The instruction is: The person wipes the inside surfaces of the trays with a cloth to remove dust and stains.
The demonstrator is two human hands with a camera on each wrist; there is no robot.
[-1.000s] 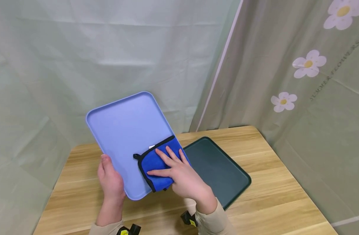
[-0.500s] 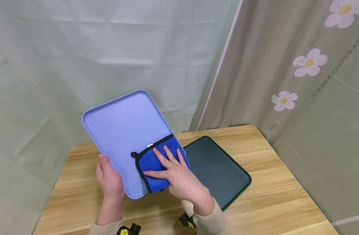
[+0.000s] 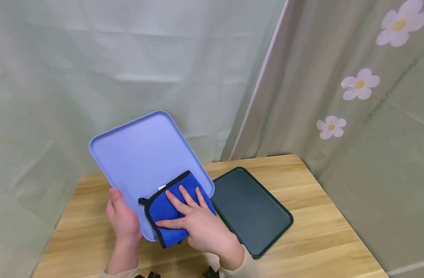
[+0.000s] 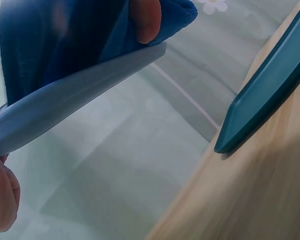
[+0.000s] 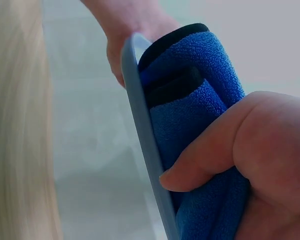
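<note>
In the head view a light blue-purple rectangular tray (image 3: 139, 154) is held tilted above the table. My left hand (image 3: 125, 220) grips its lower left edge, thumb along the rim. A folded blue cloth (image 3: 163, 214) with black edging, a small loop and a white tag lies against the tray's lower part. The fingers of my right hand (image 3: 201, 227) are spread and straight, pressing the cloth to the tray. The right wrist view shows the folded layers of the towelling cloth (image 5: 190, 120) between that hand and the tray's side (image 5: 142, 125).
A dark green tray (image 3: 251, 212) lies flat on the wooden table (image 3: 323, 231), right of the held tray. Behind the table hangs a pale grey-green curtain (image 3: 146, 58), and flower prints (image 3: 360, 84) decorate the one at the right.
My right hand has slid the cloth left and down across the tray, uncovering its right corner. The held tray has shifted a little left; the head view has tilted slightly too.
</note>
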